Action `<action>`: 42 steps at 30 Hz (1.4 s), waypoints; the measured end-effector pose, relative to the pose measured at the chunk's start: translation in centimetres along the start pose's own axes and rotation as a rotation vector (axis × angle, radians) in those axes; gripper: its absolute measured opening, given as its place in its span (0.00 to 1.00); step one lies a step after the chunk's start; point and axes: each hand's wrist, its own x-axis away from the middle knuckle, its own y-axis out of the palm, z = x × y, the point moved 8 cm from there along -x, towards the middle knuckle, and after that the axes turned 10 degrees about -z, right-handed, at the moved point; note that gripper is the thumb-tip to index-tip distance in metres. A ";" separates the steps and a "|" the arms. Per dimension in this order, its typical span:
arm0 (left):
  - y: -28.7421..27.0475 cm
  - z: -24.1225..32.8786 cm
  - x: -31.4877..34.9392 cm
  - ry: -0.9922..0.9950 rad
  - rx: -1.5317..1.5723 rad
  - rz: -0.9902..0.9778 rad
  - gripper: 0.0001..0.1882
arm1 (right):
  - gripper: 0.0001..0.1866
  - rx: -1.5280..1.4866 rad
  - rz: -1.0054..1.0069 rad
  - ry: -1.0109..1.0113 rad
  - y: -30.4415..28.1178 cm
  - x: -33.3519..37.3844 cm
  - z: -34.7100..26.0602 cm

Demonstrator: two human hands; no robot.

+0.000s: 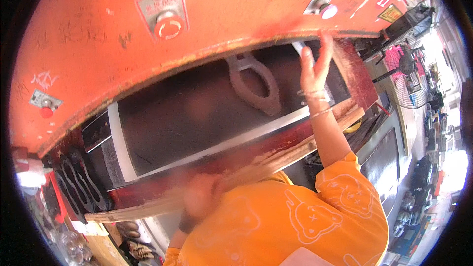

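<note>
My right hand [315, 69] is raised over the right end of the black sheet [172, 123], its fingers stretched and apart, with nothing seen in them. The fingertips reach the lower edge of the orange machine [236, 5], below a pale round button [327, 11]; whether they touch is unclear. My left hand [202, 197] is smeared by motion at the table's front edge, close to my body, so its fingers cannot be made out. A grey-brown loop-shaped piece [268, 103], pointed oval with an open middle, lies on the sheet, its far end beneath the machine.
White strips [123, 143] border the sheet on a dark red wooden table [162, 189]. Several black loop-shaped pieces [81, 187] lie at the left end, near a dark flat rectangular thing [96, 132]. A red stop button [168, 27] sticks out in front. A fan [406, 69] stands right.
</note>
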 end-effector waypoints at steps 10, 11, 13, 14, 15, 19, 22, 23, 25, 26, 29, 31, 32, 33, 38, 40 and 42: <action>-3.7 -3.3 -6.2 -0.017 -0.227 0.189 0.04 | 0.34 -0.031 0.363 -0.108 -1.0 -11.6 3.3; -4.2 -2.9 -6.6 0.027 -0.251 0.238 0.04 | 0.35 -0.159 0.335 -0.071 -1.0 -11.0 4.1; -5.2 -3.1 -7.3 0.007 -0.240 0.301 0.03 | 0.34 -0.334 0.281 0.001 -1.3 -8.5 4.9; -5.7 -3.0 -7.6 0.007 -0.240 0.334 0.03 | 0.33 -0.297 0.288 0.014 -1.8 -7.2 4.8; -6.0 -3.4 -7.9 -0.035 -0.234 0.334 0.03 | 0.31 -0.275 0.246 0.067 -1.9 -5.3 4.6; -6.1 -4.7 -8.7 -0.167 -0.178 0.273 0.04 | 0.13 -0.060 -0.441 0.037 3.1 2.2 1.1; -6.0 -4.8 -8.7 -0.147 -0.176 0.282 0.04 | 0.12 0.044 -0.822 -0.092 6.0 7.1 -1.3; -6.0 -4.8 -8.6 -0.151 -0.168 0.299 0.04 | 0.12 0.060 -0.848 -0.088 6.1 7.8 -1.6; -6.0 -4.8 -8.5 -0.150 -0.164 0.316 0.04 | 0.12 0.078 -0.889 -0.091 6.2 8.7 -2.0; -6.0 -4.8 -8.5 -0.140 -0.170 0.314 0.04 | 0.12 0.060 -0.852 -0.095 5.9 8.6 -2.3; -6.3 -4.2 -8.6 -0.100 -0.217 0.346 0.03 | 0.13 0.037 -0.759 -0.115 5.2 8.4 -2.5; -6.3 -3.9 -8.5 -0.081 -0.235 0.362 0.03 | 0.13 0.065 -0.752 -0.130 5.3 8.8 -2.6; -6.2 -3.9 -8.5 -0.074 -0.233 0.358 0.03 | 0.14 0.067 -0.726 -0.133 5.2 9.0 -2.7; -6.0 -3.9 -8.4 -0.066 -0.228 0.351 0.03 | 0.14 0.076 -0.723 -0.138 5.3 9.3 -2.8; -4.0 -4.7 -6.8 -0.102 -0.201 0.298 0.03 | 0.12 0.087 -0.909 -0.113 4.8 10.3 -2.9; -2.7 -5.5 -5.8 -0.226 -0.189 0.203 0.04 | 0.15 -0.007 -1.273 0.005 5.2 10.9 -2.2; -2.1 -3.5 -4.3 -0.087 -0.269 0.218 0.05 | 0.18 -0.178 -1.337 0.180 4.7 9.4 -1.7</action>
